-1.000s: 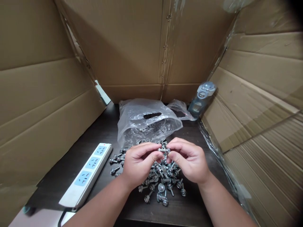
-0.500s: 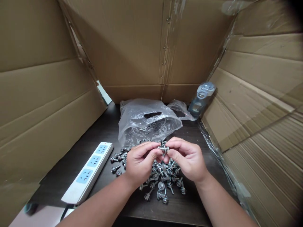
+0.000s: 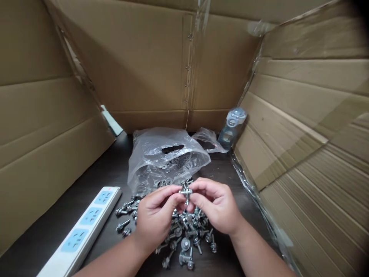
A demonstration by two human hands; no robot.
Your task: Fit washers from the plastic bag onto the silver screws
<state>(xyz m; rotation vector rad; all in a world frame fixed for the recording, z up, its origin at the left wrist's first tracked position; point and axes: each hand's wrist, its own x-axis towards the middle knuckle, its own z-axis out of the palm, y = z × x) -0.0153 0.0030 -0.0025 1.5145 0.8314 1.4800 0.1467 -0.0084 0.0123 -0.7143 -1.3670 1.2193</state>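
My left hand and my right hand meet over a dark table, fingertips pinching one small metal bolt with a washer between them. Beneath the hands lies a loose pile of several silver bolts with washers. More bolts are scattered to the left of my left hand. Just beyond the hands sits a clear plastic bag with more metal parts inside.
A white power strip with blue sockets lies at the left front. A blue-lidded bottle stands at the back right corner. Cardboard walls enclose the table on the left, back and right.
The view has tilted up and to the right, so everything sits lower and further left in the frame. Both hands stay pinched on the bolt, turning it slightly.
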